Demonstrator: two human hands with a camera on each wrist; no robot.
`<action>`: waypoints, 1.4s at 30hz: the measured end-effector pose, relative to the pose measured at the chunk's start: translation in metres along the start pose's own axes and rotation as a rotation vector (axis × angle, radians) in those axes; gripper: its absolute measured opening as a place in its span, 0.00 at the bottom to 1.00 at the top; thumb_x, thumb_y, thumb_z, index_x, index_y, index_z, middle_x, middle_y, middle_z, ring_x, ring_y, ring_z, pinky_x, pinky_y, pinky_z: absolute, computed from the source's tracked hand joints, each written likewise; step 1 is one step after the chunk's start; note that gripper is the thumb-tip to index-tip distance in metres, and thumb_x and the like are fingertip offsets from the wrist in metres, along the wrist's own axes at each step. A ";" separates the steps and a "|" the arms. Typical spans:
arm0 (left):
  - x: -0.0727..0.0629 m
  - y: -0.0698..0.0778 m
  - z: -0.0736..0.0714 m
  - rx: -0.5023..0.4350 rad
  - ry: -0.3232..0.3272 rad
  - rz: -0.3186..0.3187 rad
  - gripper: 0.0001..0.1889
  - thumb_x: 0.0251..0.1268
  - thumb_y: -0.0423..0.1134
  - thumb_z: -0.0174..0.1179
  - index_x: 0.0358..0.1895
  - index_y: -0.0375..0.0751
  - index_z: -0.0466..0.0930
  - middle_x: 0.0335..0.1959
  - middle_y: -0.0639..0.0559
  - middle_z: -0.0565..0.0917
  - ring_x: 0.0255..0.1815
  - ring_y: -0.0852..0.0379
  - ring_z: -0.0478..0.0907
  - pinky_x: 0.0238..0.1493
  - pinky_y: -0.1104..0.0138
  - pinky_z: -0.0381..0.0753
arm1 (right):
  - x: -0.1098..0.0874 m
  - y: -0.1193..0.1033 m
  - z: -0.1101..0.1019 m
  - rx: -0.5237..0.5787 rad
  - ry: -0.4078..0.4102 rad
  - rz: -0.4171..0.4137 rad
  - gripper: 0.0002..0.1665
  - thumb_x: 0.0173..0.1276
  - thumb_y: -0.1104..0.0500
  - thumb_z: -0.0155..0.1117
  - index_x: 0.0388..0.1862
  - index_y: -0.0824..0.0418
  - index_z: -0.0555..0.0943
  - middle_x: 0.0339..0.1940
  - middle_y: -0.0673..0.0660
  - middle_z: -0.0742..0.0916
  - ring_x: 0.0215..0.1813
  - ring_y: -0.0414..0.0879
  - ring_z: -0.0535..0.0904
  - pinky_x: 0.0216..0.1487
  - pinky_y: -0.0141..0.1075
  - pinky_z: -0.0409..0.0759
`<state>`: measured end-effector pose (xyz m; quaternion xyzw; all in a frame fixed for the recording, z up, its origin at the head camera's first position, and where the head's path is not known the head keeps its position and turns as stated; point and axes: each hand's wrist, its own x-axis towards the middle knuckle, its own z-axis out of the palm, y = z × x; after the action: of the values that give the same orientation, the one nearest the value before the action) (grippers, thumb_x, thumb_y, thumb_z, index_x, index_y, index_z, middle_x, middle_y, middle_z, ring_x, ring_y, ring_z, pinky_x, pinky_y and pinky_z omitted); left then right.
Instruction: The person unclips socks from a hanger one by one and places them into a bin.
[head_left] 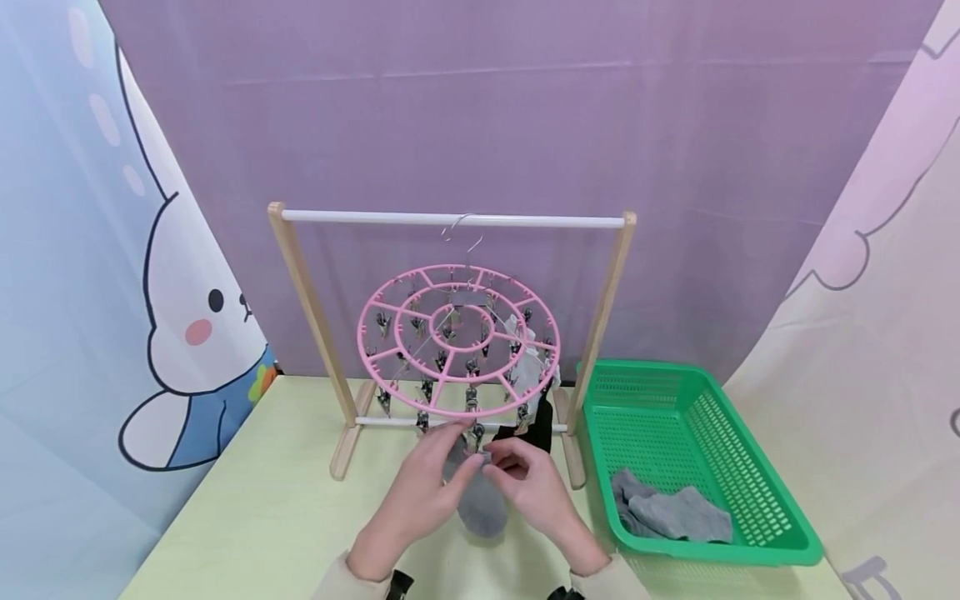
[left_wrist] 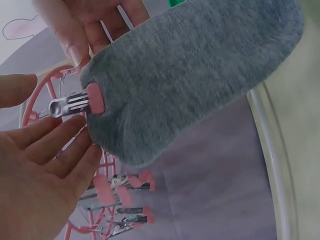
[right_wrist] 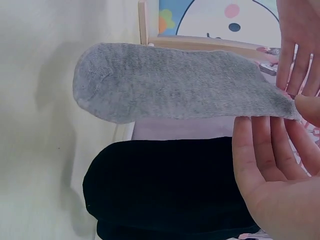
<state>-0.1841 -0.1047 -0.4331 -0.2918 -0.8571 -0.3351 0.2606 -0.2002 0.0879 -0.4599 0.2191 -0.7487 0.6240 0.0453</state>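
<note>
Soft grey knitted sock [head_left: 482,507] hanging from a clip, lower centre of the head frame, between the hands.
Left: left hand [head_left: 420,492], fingers extended, thumb apart from them, beside the silvery metal clip with pink pads [left_wrist: 95,98] that bites the cuff. Centre: sock's long axis near vertical, rounded toe pointing to the bottom of the frame; probably light, limp, unbreakable, little slip; best hold, the cuff edge beside the clip. Right: right hand [head_left: 536,492] pinches the cuff's right corner.
</note>
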 end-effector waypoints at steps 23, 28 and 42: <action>0.016 0.003 0.004 -0.372 -0.046 -0.314 0.12 0.67 0.38 0.68 0.50 0.39 0.84 0.35 0.58 0.82 0.36 0.60 0.80 0.40 0.68 0.82 | -0.007 -0.004 -0.006 0.013 -0.117 0.035 0.09 0.73 0.61 0.66 0.44 0.67 0.85 0.36 0.57 0.87 0.33 0.37 0.80 0.35 0.30 0.79; 0.018 0.004 0.003 -0.400 -0.064 -0.371 0.12 0.68 0.41 0.68 0.49 0.39 0.84 0.36 0.56 0.82 0.36 0.59 0.79 0.41 0.68 0.82 | -0.007 -0.005 -0.006 0.003 -0.114 0.023 0.08 0.73 0.62 0.66 0.42 0.67 0.85 0.35 0.57 0.87 0.31 0.36 0.77 0.33 0.30 0.77; 0.018 0.007 0.007 -0.468 -0.001 -0.360 0.08 0.68 0.38 0.67 0.43 0.38 0.81 0.33 0.52 0.81 0.32 0.58 0.79 0.33 0.68 0.81 | -0.007 -0.008 -0.004 -0.033 -0.072 0.025 0.06 0.72 0.62 0.67 0.39 0.65 0.85 0.32 0.56 0.87 0.29 0.36 0.76 0.31 0.30 0.76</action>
<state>-0.1940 -0.0894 -0.4232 -0.1873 -0.7947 -0.5643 0.1221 -0.1915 0.0930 -0.4544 0.2316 -0.7626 0.6038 0.0141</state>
